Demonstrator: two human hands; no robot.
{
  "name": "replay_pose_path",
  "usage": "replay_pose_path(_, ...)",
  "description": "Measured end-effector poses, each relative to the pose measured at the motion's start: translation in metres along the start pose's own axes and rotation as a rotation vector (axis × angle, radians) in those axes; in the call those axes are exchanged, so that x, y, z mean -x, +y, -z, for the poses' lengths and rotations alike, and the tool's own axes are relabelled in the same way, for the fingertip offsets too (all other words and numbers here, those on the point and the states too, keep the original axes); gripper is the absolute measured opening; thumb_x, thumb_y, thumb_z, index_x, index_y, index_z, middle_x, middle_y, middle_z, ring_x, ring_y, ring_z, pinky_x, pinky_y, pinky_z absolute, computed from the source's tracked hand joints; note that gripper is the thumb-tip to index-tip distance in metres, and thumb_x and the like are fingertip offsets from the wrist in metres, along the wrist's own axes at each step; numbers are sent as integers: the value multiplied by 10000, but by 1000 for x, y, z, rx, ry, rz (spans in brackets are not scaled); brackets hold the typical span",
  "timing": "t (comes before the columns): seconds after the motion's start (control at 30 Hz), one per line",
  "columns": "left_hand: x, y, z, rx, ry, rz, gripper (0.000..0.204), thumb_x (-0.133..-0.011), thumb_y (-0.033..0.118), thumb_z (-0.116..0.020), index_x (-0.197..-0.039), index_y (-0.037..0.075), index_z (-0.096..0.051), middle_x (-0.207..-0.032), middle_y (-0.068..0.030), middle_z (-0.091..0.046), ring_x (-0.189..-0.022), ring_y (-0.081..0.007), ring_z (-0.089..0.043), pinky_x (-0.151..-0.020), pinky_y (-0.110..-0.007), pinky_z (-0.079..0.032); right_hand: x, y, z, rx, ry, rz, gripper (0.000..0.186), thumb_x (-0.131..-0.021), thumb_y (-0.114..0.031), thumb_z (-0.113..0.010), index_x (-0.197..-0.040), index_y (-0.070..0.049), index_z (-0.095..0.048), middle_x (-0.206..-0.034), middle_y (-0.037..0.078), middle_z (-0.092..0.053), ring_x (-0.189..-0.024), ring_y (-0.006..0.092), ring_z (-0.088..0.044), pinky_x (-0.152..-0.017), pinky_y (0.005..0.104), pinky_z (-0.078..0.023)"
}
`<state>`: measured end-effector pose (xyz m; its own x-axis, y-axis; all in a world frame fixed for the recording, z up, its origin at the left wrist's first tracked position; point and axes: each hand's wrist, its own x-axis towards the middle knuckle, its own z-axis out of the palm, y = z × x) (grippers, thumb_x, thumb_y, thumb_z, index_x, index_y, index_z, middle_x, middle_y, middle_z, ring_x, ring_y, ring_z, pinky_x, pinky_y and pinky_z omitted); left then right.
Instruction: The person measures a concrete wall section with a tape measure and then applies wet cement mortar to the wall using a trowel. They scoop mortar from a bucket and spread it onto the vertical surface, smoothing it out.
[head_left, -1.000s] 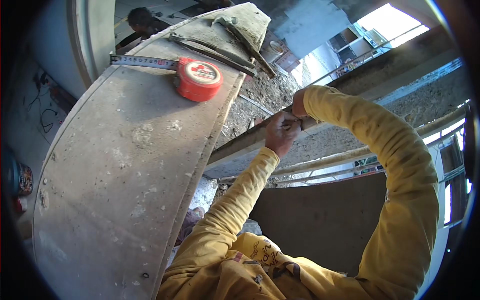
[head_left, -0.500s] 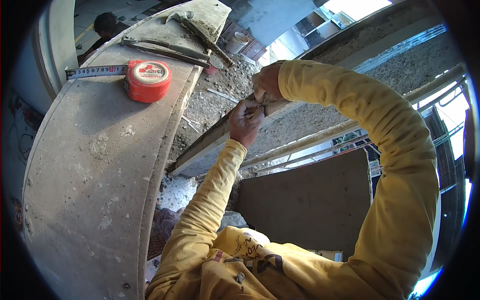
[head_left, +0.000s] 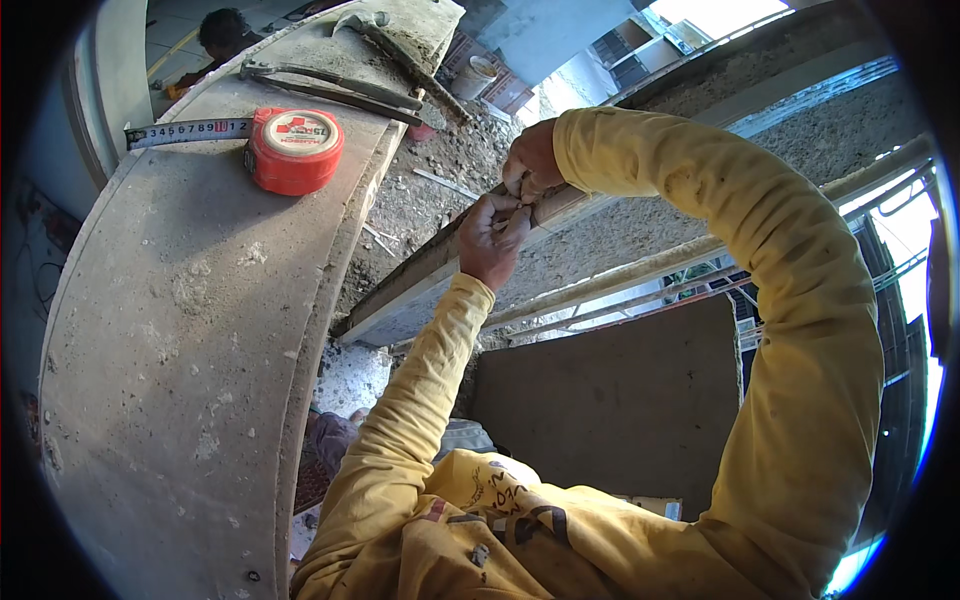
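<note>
My left hand [head_left: 492, 240] is pinched at the edge of a long concrete-crusted beam [head_left: 395, 285], its fingertips around something small I cannot make out. My right hand [head_left: 533, 160] is just above it, fingers curled at the same spot, what they hold hidden. To my left is a dusty curved board [head_left: 190, 330]. On it lie a red tape measure [head_left: 295, 150] with its blade [head_left: 185, 133] drawn out leftward, a long dark metal tool [head_left: 335, 90], and a hammer [head_left: 400, 55] near the far end.
A person [head_left: 220, 50] is low on the tiled floor beyond the board. Rubble [head_left: 420, 205] lies between board and beam, with a bucket [head_left: 475, 78] farther back. A grey panel [head_left: 600, 400] is below my arms; rails [head_left: 880, 220] run along the right.
The view has shifted, so board, tools and hands appear farther left than a second ago. My right hand's curled fingers now show more beside my left's. The person beyond the board has shifted slightly.
</note>
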<state>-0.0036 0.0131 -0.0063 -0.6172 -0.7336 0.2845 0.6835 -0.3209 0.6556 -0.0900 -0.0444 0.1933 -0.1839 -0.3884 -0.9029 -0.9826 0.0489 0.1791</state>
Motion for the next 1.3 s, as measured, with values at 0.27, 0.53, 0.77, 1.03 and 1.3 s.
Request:
replay_pose_path(0.27,1,-4,1,-31,20,-24,146,-838,87,-694,-920,3,-607,-832,-86,-675,-762,-133,-654,-706,-269,-516,-2,-13,10,19,-78,-145,310,-844,-319,-664,-1051,-93,-711,-933,120,-698,-875,267,-642,-797,406,-489)
replay_pose_path(0.53,3,1,3,-64,-2,-55,141,-859,72,-686,-932,4,-587,-830,-66,-652,-757,-102,-629,-687,-249,-510,-9,-16,7,8,-183,-356,374,-892,-393,-625,-1057,-64,-692,-861,111,-687,-829,239,-640,-767,404,-503)
replay_pose_path(0.77,5,7,1,-29,-19,-6,134,-881,73,-682,-940,7,-582,-844,-31,-636,-770,-55,-587,-675,-210,-489,-28,-13,11,96,-297,-356,330,-858,-383,-678,-970,-73,-709,-829,57,-696,-762,192,-648,-724,367,-526)
replay_pose_path(1.03,2,11,7,112,-49,124,263,-878,88,-691,-1084,16,-543,-937,-64,-651,-884,-95,-608,-778,-247,-501,-43,2,14,-5,-284,-347,342,-781,-401,-756,-911,-86,-723,-812,32,-710,-766,161,-658,-728,344,-529)
replay_pose_path(1.3,-9,10,21,348,-177,236,375,-899,90,-646,-1244,2,-528,-1030,-92,-673,-991,-131,-621,-857,-262,-494,-44,-2,18,11,-302,-384,368,-767,-425,-778,-902,-87,-727,-795,29,-710,-751,152,-656,-719,336,-526)
